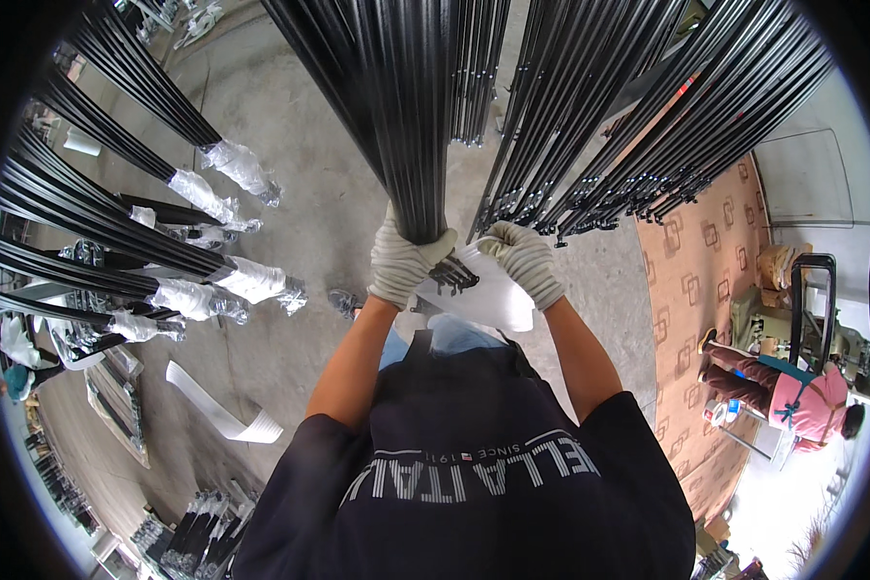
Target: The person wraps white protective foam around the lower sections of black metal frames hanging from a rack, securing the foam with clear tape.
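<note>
My left hand (402, 261), in a pale striped work glove, wraps round the near end of a bundle of long black metal rods (411, 126). The rods stretch away from me, and their small end fittings (451, 277) poke out past the glove. In my right hand (524, 263), gloved the same way, the fingers close on the edge of a white wrapping sheet (490, 298). That sheet hangs curved beside and under the rod ends, in front of my body. Part of it is hidden behind the rods and gloves.
More black rods (590, 126) lie in rows at the far right, beside patterned brown sheeting (691, 280). Plastic-wrapped bundle ends (261, 280) jut out at the left. A loose white sheet (224, 411) lies on the floor. Another person (802, 401) stands at the right near equipment.
</note>
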Motion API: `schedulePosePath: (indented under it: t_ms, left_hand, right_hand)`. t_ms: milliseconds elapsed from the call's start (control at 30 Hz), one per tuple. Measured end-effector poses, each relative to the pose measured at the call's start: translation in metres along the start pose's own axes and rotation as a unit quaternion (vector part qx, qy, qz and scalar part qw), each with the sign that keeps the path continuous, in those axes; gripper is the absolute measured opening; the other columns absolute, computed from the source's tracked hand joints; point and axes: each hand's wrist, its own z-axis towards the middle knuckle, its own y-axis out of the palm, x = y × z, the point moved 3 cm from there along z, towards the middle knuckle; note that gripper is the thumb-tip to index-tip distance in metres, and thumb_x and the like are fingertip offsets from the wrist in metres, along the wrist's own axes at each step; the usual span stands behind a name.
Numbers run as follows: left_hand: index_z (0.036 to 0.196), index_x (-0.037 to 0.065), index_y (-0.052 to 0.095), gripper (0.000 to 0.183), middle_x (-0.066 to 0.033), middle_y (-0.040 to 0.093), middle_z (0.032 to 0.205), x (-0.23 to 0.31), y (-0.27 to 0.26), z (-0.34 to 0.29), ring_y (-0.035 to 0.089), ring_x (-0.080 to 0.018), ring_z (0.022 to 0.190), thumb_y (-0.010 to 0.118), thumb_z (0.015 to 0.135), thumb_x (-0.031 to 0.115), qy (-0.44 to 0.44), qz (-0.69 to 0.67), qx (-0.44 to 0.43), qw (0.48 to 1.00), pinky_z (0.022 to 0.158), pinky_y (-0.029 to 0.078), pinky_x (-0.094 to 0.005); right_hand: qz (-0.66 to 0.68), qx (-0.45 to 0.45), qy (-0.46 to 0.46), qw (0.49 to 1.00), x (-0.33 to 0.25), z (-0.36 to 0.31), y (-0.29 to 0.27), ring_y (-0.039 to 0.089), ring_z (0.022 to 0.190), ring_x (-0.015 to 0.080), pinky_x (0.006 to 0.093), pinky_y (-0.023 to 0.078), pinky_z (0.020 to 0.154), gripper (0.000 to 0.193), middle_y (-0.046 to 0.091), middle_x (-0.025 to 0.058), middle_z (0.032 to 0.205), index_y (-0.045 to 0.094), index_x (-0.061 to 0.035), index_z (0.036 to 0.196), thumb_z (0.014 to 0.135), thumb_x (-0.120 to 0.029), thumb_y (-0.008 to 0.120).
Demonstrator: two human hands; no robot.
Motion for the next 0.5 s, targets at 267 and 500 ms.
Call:
schedulePosePath:
  t_ms: [267, 500]
  left_hand:
    - [0.091, 0.003, 0.049, 0.040, -0.0004, 0.055, 0.072, -0.017, -0.016, 0.005, 0.051, -0.0070, 0.064, 0.069, 0.058, 0.011, -0.003, -0.063, -0.008, 0.998, 0.059, 0.044, -0.0230]
    - [0.097, 0.002, 0.044, 0.049, -0.0057, 0.051, 0.086, -0.019, -0.029, -0.013, 0.049, -0.0111, 0.075, 0.071, 0.057, 0.011, 0.047, -0.081, 0.089, 0.992, 0.065, 0.043, -0.0255]
  right_hand:
    - [-0.039, -0.106, 0.034, 0.993, -0.026, 0.004, 0.028, 0.057, 0.077, 0.0178, 0.0274, 0.043, 0.070, 0.031, 0.061, 0.0112, 0.082, 0.057, 0.0005, 0.093, 0.072, -0.023, 0.057]
    - [0.051, -0.190, 0.098, 0.976, -0.024, 0.009, 0.052, 0.046, 0.058, 0.0087, 0.0241, 0.041, 0.057, 0.027, 0.054, 0.0008, 0.064, 0.058, -0.0005, 0.091, 0.074, -0.020, 0.054]
